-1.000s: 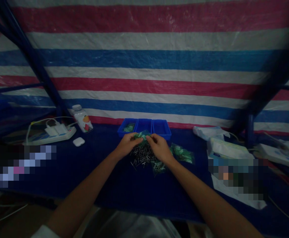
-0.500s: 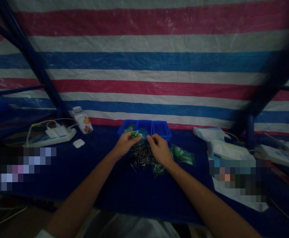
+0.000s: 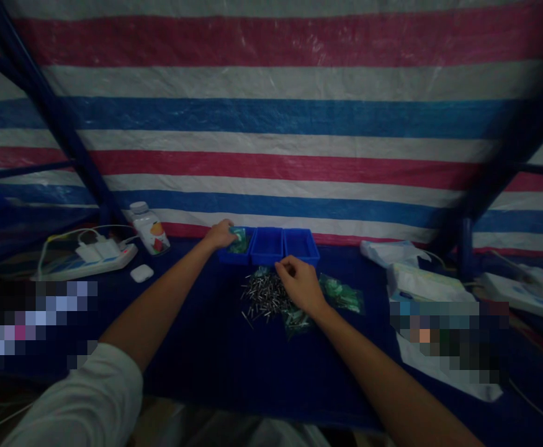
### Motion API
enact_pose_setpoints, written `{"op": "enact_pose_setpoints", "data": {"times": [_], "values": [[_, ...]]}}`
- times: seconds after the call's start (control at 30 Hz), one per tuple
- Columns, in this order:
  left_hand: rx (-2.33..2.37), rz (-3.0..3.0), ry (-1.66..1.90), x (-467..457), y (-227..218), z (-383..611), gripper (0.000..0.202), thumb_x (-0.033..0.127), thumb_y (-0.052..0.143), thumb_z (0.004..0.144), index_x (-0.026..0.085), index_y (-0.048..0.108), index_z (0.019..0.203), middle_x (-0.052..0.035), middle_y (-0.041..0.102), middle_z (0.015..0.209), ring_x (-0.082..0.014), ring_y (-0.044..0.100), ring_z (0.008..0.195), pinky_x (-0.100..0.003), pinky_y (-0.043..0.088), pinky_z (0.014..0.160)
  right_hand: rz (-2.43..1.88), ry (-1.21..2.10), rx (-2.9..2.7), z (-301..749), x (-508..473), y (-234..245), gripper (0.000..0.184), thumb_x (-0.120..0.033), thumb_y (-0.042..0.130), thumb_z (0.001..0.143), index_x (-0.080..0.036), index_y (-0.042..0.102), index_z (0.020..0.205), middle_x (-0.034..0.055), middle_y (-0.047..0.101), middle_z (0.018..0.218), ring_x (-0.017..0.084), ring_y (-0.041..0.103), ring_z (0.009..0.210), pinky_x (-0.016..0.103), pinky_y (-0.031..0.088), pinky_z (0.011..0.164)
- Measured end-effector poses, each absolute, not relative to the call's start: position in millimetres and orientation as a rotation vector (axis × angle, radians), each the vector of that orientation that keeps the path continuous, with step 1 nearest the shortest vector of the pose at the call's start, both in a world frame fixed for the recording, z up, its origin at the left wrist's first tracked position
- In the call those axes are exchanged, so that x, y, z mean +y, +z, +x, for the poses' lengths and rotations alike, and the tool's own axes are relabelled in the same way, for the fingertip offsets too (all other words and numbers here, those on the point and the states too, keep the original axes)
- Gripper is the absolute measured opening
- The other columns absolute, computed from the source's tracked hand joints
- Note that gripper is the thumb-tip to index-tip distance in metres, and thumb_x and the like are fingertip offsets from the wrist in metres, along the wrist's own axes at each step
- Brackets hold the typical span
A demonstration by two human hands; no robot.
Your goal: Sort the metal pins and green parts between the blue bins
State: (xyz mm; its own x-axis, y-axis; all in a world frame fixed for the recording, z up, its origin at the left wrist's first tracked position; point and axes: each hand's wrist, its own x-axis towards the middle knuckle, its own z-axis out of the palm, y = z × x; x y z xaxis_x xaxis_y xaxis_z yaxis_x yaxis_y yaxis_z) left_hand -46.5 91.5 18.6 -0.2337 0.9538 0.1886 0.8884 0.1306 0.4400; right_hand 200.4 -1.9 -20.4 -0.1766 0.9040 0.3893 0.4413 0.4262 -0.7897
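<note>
My left hand (image 3: 220,234) reaches out to the left bin of a row of blue bins (image 3: 299,247), fingers closed on a small green packet (image 3: 239,238) at the bin's opening. My right hand (image 3: 299,284) rests over a pile of small metal pins (image 3: 262,295) on the dark blue table, its fingers curled in a pinch; what they hold is too small to see. More green packets (image 3: 343,292) lie right of that hand, and another (image 3: 295,320) lies under the wrist.
At the left stand a white bottle (image 3: 147,226), a power strip with plugs (image 3: 85,257) and a small white case (image 3: 141,272). White bags and paper (image 3: 422,282) lie at the right. A striped tarpaulin hangs behind, with dark blue posts (image 3: 469,245) on both sides.
My left hand has moved away from the pile, forward and left to the left bin, carrying the green packet. My right hand has stayed over the pins.
</note>
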Motion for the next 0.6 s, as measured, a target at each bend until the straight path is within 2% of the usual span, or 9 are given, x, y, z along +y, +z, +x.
{"op": "enact_pose_setpoints", "data": {"times": [0.07,0.13,0.2,0.3,0.4,0.5,0.6], "values": [[2.333,1.898,0.707,89.4,17.3,-41.4,0.054,0.028,0.068,0.075,0.019,0.055,0.127,-0.0156,0.067,0.117,-0.0323,0.062,0.107,-0.039,0.048,0.087,-1.173,0.628,-1.833,201.0,-3.2,-19.2,0.024,-0.037,0.052,0.087,-0.020,0.064,0.075,-0.0008,0.060,0.060,0.014,0.055,0.058,0.027,0.036,0.058],[2.404,2.024,0.678,85.2,16.0,-35.6,0.048,0.029,0.055,0.085,0.020,0.052,0.131,-0.0175,0.062,0.124,-0.0339,0.059,0.111,-0.044,0.046,0.091,-1.190,0.573,-1.898,202.2,-4.6,-16.1,0.024,-0.037,0.051,0.088,-0.020,0.065,0.078,0.0002,0.063,0.064,0.015,0.057,0.060,0.027,0.036,0.059],[2.376,2.158,0.578,81.8,14.0,-30.9,0.038,0.026,0.046,0.088,0.021,0.060,0.124,-0.0156,0.062,0.124,-0.0336,0.057,0.113,-0.047,0.044,0.095,-1.234,0.474,-1.990,206.1,-5.0,-10.5,0.023,-0.037,0.051,0.089,-0.021,0.066,0.081,0.0018,0.066,0.067,0.016,0.059,0.061,0.028,0.036,0.059],[2.292,2.206,0.456,81.7,8.4,-28.9,0.031,0.027,0.048,0.087,0.027,0.071,0.108,-0.0102,0.065,0.121,-0.0353,0.052,0.119,-0.053,0.039,0.099,-1.393,0.304,-2.113,222.7,-1.5,1.2,0.023,-0.039,0.053,0.087,-0.023,0.068,0.083,0.0056,0.069,0.072,0.019,0.061,0.064,0.031,0.038,0.060],[2.291,2.148,0.433,86.0,0.1,-33.5,0.031,0.031,0.050,0.085,0.030,0.073,0.105,-0.0082,0.058,0.134,-0.0385,0.048,0.123,-0.059,0.037,0.099,-1.627,0.218,-2.187,255.9,7.3,11.0,0.024,-0.040,0.054,0.085,-0.022,0.070,0.082,0.0087,0.070,0.079,0.024,0.064,0.073,0.036,0.042,0.067],[2.275,2.098,0.421,90.9,-7.9,-39.8,0.032,0.032,0.050,0.083,0.028,0.074,0.105,-0.0099,0.053,0.139,-0.0370,0.048,0.124,-0.053,0.040,0.100,-1.780,0.217,-2.284,295.5,18.5,11.7,0.030,-0.046,0.065,0.074,-0.022,0.071,0.091,0.0110,0.071,0.090,0.028,0.065,0.084,0.039,0.046,0.073],[2.237,2.098,0.428,94.6,-12.7,-42.4,0.034,0.031,0.049,0.084,0.022,0.073,0.107,-0.0116,0.056,0.135,-0.0302,0.049,0.126,-0.040,0.040,0.103,-1.822,0.244,-2.277,322.3,27.2,4.5,0.051,-0.047,0.081,0.055,-0.022,0.072,0.099,0.0125,0.069,0.103,0.029,0.065,0.089,0.038,0.048,0.075]]}}
